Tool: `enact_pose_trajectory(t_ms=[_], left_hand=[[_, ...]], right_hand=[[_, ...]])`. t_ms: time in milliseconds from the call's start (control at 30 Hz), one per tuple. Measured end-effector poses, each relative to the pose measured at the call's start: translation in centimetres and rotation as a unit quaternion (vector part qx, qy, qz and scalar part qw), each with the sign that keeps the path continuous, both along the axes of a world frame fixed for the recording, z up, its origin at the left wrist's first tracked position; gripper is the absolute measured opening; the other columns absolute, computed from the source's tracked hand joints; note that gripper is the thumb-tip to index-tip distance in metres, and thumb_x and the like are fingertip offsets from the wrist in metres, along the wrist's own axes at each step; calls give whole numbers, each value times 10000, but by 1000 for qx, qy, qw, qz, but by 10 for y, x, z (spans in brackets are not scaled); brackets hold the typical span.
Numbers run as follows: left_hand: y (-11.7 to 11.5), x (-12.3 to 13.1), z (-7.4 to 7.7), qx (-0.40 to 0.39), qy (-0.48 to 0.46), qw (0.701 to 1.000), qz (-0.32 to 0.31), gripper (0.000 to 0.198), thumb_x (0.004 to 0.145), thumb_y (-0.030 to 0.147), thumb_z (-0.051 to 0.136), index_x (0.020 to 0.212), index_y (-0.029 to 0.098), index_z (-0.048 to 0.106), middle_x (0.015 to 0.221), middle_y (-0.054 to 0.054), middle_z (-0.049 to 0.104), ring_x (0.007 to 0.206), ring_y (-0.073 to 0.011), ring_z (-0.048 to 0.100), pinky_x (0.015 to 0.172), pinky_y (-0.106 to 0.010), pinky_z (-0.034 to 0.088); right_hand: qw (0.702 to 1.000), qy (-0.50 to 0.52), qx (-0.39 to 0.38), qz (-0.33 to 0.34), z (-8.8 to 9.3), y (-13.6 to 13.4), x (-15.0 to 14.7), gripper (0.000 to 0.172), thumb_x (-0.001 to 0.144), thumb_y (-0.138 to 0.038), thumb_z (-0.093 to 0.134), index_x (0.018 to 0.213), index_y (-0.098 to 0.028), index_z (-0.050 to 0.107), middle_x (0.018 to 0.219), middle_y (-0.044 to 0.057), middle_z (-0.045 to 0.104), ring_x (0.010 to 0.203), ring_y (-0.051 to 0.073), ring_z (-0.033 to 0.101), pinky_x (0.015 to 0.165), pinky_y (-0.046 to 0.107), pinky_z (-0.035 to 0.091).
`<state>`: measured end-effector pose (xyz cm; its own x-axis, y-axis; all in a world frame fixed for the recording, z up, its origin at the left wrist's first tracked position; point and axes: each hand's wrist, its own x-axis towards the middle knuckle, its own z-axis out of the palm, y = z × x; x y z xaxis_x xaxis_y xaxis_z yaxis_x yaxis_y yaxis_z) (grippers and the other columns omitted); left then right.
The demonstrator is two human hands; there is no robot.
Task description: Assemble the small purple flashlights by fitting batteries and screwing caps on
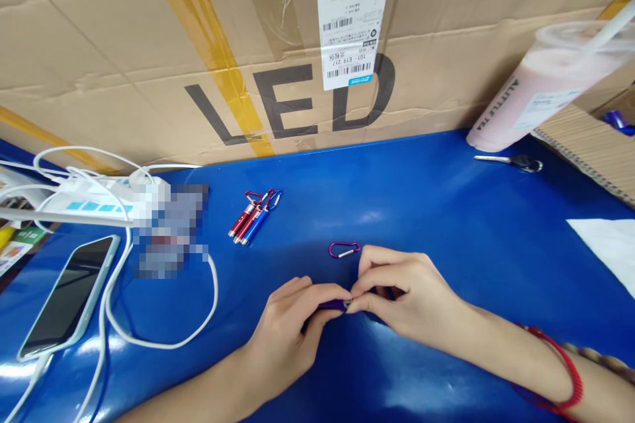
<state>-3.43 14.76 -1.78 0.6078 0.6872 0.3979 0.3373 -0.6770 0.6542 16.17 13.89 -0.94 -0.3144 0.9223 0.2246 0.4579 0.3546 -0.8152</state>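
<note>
My left hand [290, 320] is closed around a small purple penlight [332, 305], most of which the fingers hide. At the penlight's silver end, the thumb and index finger of my right hand [404, 291] pinch together. Whether a tiny part sits between those fingertips is too small to tell. Just beyond my hands a purple carabiner [344, 250] lies loose on the blue tabletop [297, 198]. Farther back to the left, two red penlights [243, 221] and a blue penlight [256, 227] lie side by side, each with a carabiner clip at its far end.
A large cardboard box [163, 46] stands along the back. On the left are a phone [69, 297], white cables [217, 291] and a power strip [99, 193]. A drink cup [540, 89], a key [510, 161] and white paper [605, 244] are on the right.
</note>
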Motion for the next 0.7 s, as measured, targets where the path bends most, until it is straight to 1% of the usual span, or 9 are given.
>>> enact_pose_trajectory(t_ms=[133,233,300,400,467,500,567,633,700], left_hand=[[-1,-1,0,14,6,1000,1,220,858,63,517,1019,207,553,822,4,698,630,-121,543,618,-241,425],[0,0,1,15,9,1000,7,229,863,74,516,1045,206,559,789,5,692,622,-122,525,604,-238,424],[0,0,0,14,11,1000,4,256,866,74,513,1081,206,554,804,2,692,629,-122,529,622,-243,430],[0,0,0,6,10,1000,-8,282,874,68,492,1117,200,544,880,-20,695,692,-128,586,719,-278,436],[0,0,0,-5,5,1000,-15,279,877,57,476,1110,189,553,894,-33,693,732,-132,615,772,-295,428],[0,0,1,-11,1,1000,-16,270,875,53,475,1098,181,563,885,-36,693,733,-131,619,774,-294,429],[1,1,3,-24,-7,1000,-14,243,868,52,486,1060,166,583,852,-35,690,698,-124,608,731,-274,438],[2,2,5,-39,-12,999,-7,212,864,58,495,1021,159,596,816,-28,682,668,-117,588,679,-252,443],[2,3,8,-56,-11,998,4,192,866,68,494,992,162,603,794,-21,673,662,-117,576,651,-240,444]], right_hand=[[994,29,-103,-4,1,1,-3,89,699,-215,719,616,-189,700,612,-34,521,465,41,435,422,167,330],[990,40,-134,-5,3,2,-3,107,698,-243,720,611,-183,701,607,-29,517,460,43,439,419,165,340],[990,43,-131,-8,4,3,-2,117,695,-252,722,607,-179,698,611,-25,525,461,44,443,419,165,341],[991,46,-124,-11,4,4,-2,125,690,-263,727,605,-178,694,616,-21,538,464,48,453,417,164,345],[991,45,-123,-8,3,4,-3,124,690,-268,727,609,-181,693,612,-22,541,457,48,454,412,163,350],[992,45,-122,-6,3,4,-3,128,693,-271,727,608,-181,692,608,-23,541,452,47,453,407,161,351],[993,42,-108,-4,1,2,-3,141,706,-281,719,612,-181,688,608,-24,546,446,46,457,400,158,354],[997,31,-69,-4,0,1,-2,153,728,-297,704,625,-186,686,609,-26,554,442,44,461,397,158,356],[1000,-4,9,-13,0,0,-1,153,740,-318,698,646,-197,687,617,-31,573,450,47,474,410,167,360]])
